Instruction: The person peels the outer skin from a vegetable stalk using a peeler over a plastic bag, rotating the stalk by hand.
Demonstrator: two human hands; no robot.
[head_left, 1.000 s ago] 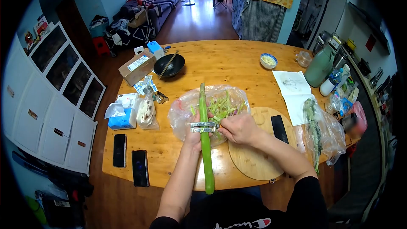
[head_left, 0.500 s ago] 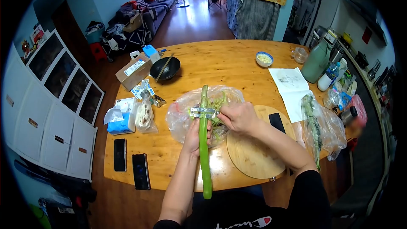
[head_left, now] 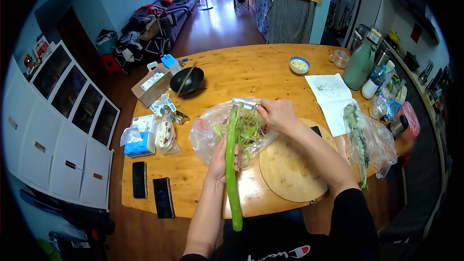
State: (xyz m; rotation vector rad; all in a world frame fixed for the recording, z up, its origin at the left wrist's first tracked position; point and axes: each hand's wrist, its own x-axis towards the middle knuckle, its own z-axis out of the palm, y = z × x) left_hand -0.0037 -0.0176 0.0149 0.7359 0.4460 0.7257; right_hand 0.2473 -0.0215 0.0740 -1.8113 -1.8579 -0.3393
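Observation:
A long, pale-green celtuce stem [head_left: 233, 164] slants from the middle of the table toward my body. My left hand [head_left: 223, 159] is wrapped around it from below, partly hidden behind the stem. In my right hand [head_left: 280, 115] is a metal peeler [head_left: 245, 103], its handle mostly covered by my fingers. The peeler head lies at the stem's far end. Beneath both hands, a clear plastic bag [head_left: 203, 133] is spread on the table, with green peelings [head_left: 251, 133] heaped on it.
A round wooden board [head_left: 290, 174] lies right of the bag, with a dark phone partly behind my right forearm. Two phones [head_left: 163, 198] and a tissue pack [head_left: 140, 145] are at left. A black wok [head_left: 187, 80], bowl [head_left: 299, 65], paper [head_left: 328, 96] and bagged leafy stalk [head_left: 356, 140] surround these.
My right hand and the peeler have moved away from me along the stem to its far tip. More of the peelings now show. My left hand keeps its grip.

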